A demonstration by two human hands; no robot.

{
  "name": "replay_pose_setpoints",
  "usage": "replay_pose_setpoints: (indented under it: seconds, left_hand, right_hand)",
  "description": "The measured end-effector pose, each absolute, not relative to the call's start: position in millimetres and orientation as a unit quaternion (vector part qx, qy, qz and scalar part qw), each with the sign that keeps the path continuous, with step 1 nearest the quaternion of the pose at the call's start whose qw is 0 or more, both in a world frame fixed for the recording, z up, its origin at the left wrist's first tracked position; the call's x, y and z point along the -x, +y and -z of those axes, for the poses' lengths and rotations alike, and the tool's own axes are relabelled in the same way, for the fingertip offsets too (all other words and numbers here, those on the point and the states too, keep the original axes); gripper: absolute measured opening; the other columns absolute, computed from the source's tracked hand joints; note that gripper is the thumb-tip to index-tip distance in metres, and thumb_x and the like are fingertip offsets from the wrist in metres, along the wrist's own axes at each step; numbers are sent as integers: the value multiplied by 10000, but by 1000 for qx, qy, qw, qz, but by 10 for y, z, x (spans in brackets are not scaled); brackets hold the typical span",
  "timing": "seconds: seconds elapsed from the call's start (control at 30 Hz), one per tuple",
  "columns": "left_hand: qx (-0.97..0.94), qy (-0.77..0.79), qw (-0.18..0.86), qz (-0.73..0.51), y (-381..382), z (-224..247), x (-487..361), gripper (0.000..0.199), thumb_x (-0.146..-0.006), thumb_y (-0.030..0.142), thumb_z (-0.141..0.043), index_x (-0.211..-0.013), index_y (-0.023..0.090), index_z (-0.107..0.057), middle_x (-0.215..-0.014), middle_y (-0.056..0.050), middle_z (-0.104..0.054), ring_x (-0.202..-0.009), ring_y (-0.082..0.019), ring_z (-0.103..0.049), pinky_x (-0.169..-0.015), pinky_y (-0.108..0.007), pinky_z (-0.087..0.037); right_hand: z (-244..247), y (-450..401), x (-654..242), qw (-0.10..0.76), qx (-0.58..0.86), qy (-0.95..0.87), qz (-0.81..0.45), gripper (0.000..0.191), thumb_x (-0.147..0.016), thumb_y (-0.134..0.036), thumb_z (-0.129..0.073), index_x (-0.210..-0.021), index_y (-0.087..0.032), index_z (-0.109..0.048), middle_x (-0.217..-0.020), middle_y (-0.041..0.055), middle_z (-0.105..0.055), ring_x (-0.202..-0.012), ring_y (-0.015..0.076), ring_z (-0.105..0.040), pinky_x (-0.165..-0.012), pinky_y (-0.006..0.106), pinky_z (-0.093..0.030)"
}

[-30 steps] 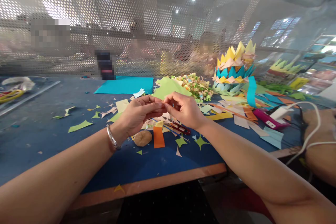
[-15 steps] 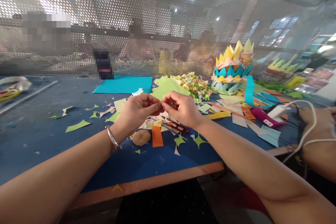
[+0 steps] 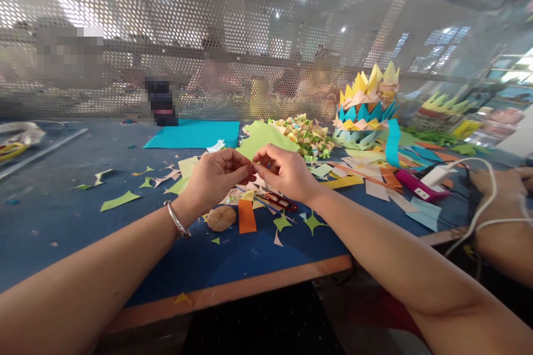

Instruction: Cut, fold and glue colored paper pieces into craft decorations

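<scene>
My left hand [image 3: 216, 175] and my right hand [image 3: 285, 172] meet fingertip to fingertip above the paper scraps. Both are pinched closed, and whatever lies between the fingers is too small to make out. Behind them lies a light green sheet [image 3: 266, 140], beside a heap of small folded paper pieces [image 3: 308, 136]. Below my hands are an orange paper strip [image 3: 247, 216], a round tan object [image 3: 221, 218] and a dark red tool [image 3: 281, 201]. Green star-shaped scraps [image 3: 313, 223] lie near my right wrist.
A blue sheet [image 3: 194, 134] lies at the back. Tiered paper crowns [image 3: 366, 105] stand back right. A magenta power strip [image 3: 421, 185] with white cables is at the right, near another person's arm [image 3: 502, 211]. A perforated metal screen [image 3: 187, 28] rises behind the table.
The whole view has shifted slightly, so the table things appear a little further left. My hands keep the same closed pose, fingertips together.
</scene>
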State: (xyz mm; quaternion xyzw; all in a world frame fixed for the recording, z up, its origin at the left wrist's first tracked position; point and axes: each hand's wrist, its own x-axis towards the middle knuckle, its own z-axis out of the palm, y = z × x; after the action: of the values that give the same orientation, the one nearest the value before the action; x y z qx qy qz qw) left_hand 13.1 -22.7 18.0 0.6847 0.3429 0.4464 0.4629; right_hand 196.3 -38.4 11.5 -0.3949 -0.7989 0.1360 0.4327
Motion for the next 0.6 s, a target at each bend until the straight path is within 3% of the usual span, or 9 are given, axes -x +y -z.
replay_pose_setpoints:
  seconds: [0.23,0.43,0.6]
  left_hand:
    - [-685,343,459,-449,-236,-169,-145,176,-723,282,-781,-760,150,-671,-661,-23,-695,-639,-154,-677,-640,-275,-559]
    - [-641,315,532,-454,-229,-171,-149,266,-679,284,-826,-856,143,-687,-776,-21,-710,-689,-132,-672,-678,-256,-553]
    - [-656,326,549,-403,-196,-161,-125,189,-708,328,-804,-781,167,-734,-741,-32,-723,-674,-133,-672,-673,-243,-538]
  right_hand:
    - [-118,-384,-1974,434,385,-802,-140,64,-875,-237,-585,-861,-178,-564,-690,-23,-591,-531,80,-485,-550,239,-391]
    - [-149,-409,-1971,440,388,-797,-145,55,-868,-230,-575,-852,-179,-565,-702,-16,-602,-540,78,-484,-557,239,-396]
    - [-163,-420,-1974,445,384,-795,-154,59,-864,-228,-572,-836,-177,-565,-686,-20,-591,-522,73,-470,-545,236,-394]
